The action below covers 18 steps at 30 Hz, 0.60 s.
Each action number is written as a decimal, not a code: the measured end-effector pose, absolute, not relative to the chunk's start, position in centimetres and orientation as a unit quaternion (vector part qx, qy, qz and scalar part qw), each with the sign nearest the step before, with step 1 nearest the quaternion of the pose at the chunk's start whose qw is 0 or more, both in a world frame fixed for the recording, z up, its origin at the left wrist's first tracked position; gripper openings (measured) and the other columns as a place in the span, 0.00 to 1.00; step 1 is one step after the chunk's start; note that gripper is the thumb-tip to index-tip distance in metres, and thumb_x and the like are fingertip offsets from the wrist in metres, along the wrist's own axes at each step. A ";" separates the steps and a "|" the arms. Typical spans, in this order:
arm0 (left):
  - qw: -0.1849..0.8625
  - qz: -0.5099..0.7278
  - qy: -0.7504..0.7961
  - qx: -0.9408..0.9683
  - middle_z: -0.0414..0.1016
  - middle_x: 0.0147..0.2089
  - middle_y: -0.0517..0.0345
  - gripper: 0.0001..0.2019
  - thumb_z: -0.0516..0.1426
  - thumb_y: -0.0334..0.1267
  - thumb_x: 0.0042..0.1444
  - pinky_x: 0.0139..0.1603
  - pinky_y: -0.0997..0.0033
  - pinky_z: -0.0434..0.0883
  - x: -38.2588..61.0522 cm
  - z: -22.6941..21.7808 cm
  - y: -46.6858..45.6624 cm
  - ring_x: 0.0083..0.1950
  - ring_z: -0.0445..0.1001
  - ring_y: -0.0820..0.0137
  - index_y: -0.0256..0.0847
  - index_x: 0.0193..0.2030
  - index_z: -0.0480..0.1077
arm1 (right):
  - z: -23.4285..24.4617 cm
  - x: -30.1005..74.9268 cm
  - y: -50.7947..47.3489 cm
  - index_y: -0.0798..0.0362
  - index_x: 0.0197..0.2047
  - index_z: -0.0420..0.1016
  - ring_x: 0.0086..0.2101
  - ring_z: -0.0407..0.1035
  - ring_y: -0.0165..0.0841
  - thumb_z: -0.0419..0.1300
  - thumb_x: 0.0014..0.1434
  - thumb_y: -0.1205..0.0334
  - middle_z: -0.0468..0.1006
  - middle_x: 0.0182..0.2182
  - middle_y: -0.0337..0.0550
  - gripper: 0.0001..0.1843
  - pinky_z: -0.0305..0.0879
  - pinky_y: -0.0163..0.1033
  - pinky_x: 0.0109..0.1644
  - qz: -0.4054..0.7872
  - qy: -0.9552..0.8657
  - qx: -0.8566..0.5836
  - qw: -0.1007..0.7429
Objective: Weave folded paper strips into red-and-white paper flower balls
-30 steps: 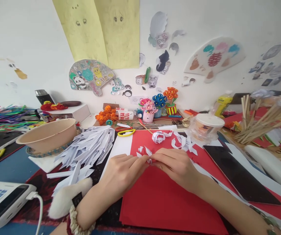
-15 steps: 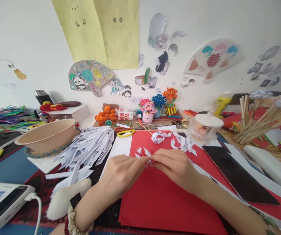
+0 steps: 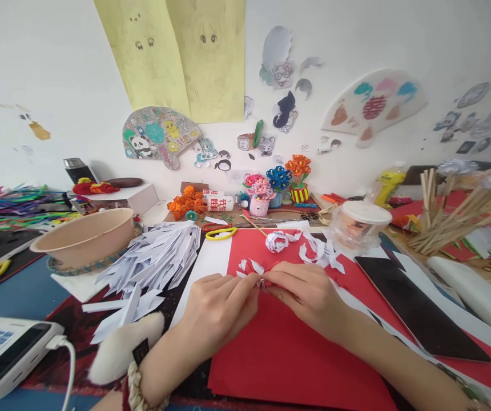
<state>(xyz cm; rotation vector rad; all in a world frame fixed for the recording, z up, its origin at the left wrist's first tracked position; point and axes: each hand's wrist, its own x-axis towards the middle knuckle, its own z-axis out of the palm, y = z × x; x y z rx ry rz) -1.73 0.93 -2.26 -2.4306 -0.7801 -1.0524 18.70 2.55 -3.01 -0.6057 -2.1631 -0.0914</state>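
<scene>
Between my two hands is a small red and white paper flower, its petals showing above the fingertips. My left hand pinches it from the left, and my right hand pinches its base from the right; the fingertips of both meet there. Much of the flower is hidden behind the fingers. Under the hands lie sheets of red paper. Just beyond them rests a finished-looking white paper flower on a thin stick, with curled white paper strips to its right.
Left of the red paper lies a heap of folded white paper strips, near a beige basin and yellow-handled scissors. A dark tablet, a lidded cup and wooden sticks are on the right. A white charging device sits front left.
Both hands stay on the paper flower with hardly any shift. My left hand's fingers have curled in a little more. The whole view has moved slightly.
</scene>
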 end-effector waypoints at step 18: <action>0.068 -0.401 -0.288 -0.867 0.76 0.27 0.61 0.11 0.53 0.26 0.62 0.27 0.75 0.62 -2.1 -2.2 1.0 0.23 0.68 0.76 0.39 0.49 0.71 | -2.5 19.3 3.0 0.56 0.42 0.77 0.31 0.73 0.30 0.47 0.70 0.71 0.79 0.32 0.44 0.16 0.68 0.34 0.33 0.008 -0.881 -0.206 0.425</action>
